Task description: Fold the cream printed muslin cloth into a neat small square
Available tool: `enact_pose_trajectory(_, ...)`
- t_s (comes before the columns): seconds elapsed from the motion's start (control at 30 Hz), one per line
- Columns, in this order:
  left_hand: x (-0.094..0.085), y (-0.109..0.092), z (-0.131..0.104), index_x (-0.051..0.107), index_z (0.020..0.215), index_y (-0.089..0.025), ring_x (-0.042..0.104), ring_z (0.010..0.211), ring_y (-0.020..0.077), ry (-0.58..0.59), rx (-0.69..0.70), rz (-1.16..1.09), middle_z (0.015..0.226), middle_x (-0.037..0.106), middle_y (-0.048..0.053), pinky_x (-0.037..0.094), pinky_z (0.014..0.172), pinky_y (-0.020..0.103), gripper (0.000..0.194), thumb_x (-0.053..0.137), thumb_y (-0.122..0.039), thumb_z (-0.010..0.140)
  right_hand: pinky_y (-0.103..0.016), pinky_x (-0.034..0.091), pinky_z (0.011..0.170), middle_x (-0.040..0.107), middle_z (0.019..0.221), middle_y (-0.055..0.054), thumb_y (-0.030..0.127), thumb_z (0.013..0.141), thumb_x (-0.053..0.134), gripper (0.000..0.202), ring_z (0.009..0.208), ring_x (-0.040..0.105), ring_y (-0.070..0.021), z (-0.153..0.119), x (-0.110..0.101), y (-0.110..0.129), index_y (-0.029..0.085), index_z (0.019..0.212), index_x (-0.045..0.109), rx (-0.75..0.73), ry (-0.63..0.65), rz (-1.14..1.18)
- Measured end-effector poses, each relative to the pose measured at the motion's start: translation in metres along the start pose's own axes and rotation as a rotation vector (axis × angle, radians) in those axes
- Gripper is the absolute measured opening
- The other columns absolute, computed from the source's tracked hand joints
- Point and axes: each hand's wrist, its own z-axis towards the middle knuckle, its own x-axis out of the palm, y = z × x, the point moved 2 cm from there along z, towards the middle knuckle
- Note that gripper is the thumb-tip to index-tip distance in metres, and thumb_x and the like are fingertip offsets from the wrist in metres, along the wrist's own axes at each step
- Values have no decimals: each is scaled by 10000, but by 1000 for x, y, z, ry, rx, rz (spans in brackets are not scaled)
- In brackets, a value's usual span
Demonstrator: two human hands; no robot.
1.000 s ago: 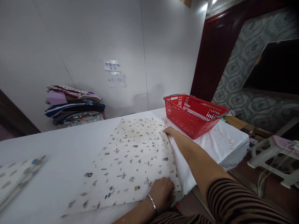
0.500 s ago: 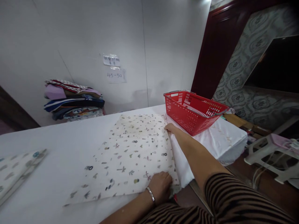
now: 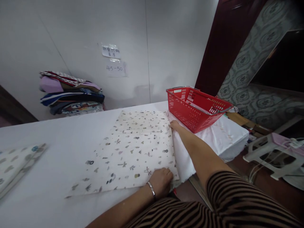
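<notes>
A white cloth (image 3: 133, 148) printed with small grey, black and yellow figures lies spread nearly flat on the white-covered table (image 3: 64, 136). My left hand (image 3: 161, 178), with a silver bracelet at the wrist, is closed at the cloth's near right corner; its fingertips are partly hidden. Farther away, my right hand (image 3: 174, 125) pinches the right edge of the same cloth, just in front of the basket. A crease runs across the cloth's far part.
A red plastic basket (image 3: 197, 110) stands at the table's right end. Against the wall at the back left is a pile of folded clothes (image 3: 72, 93). Another printed cloth (image 3: 17, 163) lies folded at the left edge. A stool (image 3: 273, 152) stands on the right.
The view has tilted slightly, so everything sits a little higher in the picture. Both hands keep nearly the same places on the cloth, which looks almost unchanged.
</notes>
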Motion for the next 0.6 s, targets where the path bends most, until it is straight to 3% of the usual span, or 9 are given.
enact_pose_trajectory(0.17, 3, 0, 1, 514, 914, -170, 538, 917, 218, 3, -8, -8, 966, 594, 83, 429, 738, 333, 228, 489, -133, 690, -165, 457, 527, 617, 775, -10, 94, 766, 615, 333, 591, 577, -92, 0, -2, -2, 146, 1088, 547, -19, -30, 39)
enact_pose_trajectory(0.4, 2, -1, 0, 516, 918, -172, 538, 925, 229, 17, -16, 8, 986, 596, 76, 401, 718, 333, 239, 510, -170, 679, -152, 439, 503, 611, 727, 3, 79, 699, 632, 342, 579, 575, -100, 2, 1, -6, 153, 1028, 571, -25, -34, 13)
enact_pose_trajectory(0.6, 15, 6, 5, 524, 925, -191, 547, 923, 252, 18, -22, -16, 1012, 599, 84, 410, 707, 358, 260, 514, -219, 667, -149, 431, 483, 579, 633, 42, 84, 690, 650, 286, 525, 562, -89, 2, 5, -2, 155, 959, 582, -45, -37, -39)
